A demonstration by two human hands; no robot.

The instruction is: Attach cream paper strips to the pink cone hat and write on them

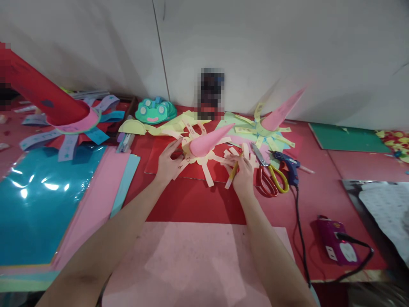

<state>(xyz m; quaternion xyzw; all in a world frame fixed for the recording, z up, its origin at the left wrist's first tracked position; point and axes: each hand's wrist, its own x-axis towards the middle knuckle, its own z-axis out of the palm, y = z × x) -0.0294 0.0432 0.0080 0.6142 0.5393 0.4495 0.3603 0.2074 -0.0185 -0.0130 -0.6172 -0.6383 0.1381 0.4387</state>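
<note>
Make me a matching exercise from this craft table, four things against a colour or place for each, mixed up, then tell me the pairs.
1. Nearer pink cone
2. Scissors
3. Glue gun
4. Frog cutout

A. Green, with a pink mouth
B. Red and yellow handles
C. Between the left hand and the right hand
D. Dark blue

Pairs: 1-C, 2-B, 3-D, 4-A.

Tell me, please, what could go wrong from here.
The strips fanned out at the right hand could scatter if bumped. The scissors lie close to that hand, so it might knock them. The glue gun lies just beyond; if hot, it could burn someone reaching across.
</note>
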